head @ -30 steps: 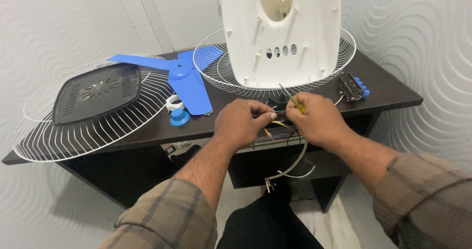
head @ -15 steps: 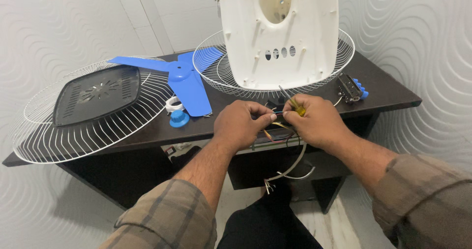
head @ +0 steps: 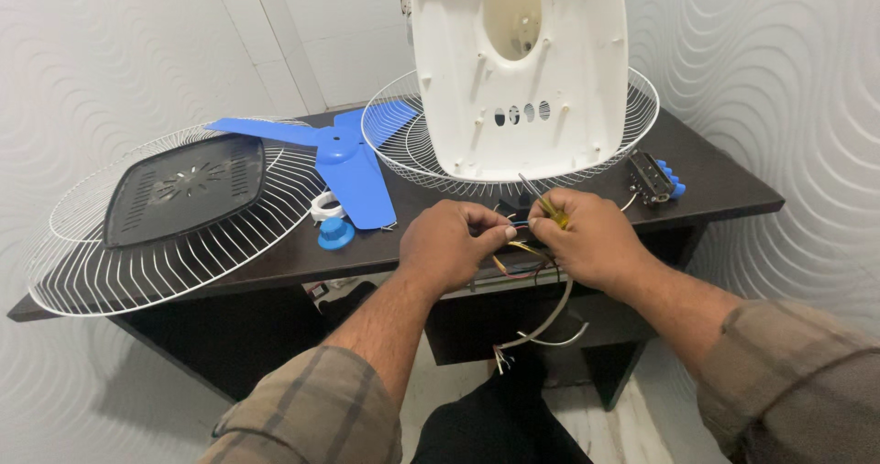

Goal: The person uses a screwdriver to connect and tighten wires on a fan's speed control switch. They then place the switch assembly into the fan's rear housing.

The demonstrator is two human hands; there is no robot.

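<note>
My left hand (head: 454, 244) sits at the centre of the frame, just below the front edge of the dark tabletop (head: 715, 184), its grip pressed together on a bundle of thin coloured wires (head: 516, 244). My right hand (head: 591, 242) faces it from the right, knuckles almost touching the left, grip pinching the same wires, with a small yellow-handled screwdriver (head: 543, 203) tucked in the fingers, its dark shaft slanting up and to the left. Red, yellow and blue strands show in the narrow gap between my two thumbs. Below the hands a grey cable (head: 548, 322) loops down toward lower centre, and its bare strands fan out at the end, hanging free above the floor.

Straight above my hands, at upper centre, the white fan housing (head: 518, 70) stands upright with an oval opening near its top and a row of small slots lower down. It rests on a round white wire guard (head: 403, 134) lying flat on the tabletop. To the right of that, near the tabletop's right edge, sits a dark switch block with blue buttons (head: 653, 178).

Left of centre lies the blue fan blade (head: 344, 157), and just in front of it a small white ring (head: 325, 207) and a blue cap (head: 335, 234), close together. At far left a second wire guard (head: 119, 271) overhangs the tabletop edge, carrying a black vented plate (head: 183, 189).
</note>
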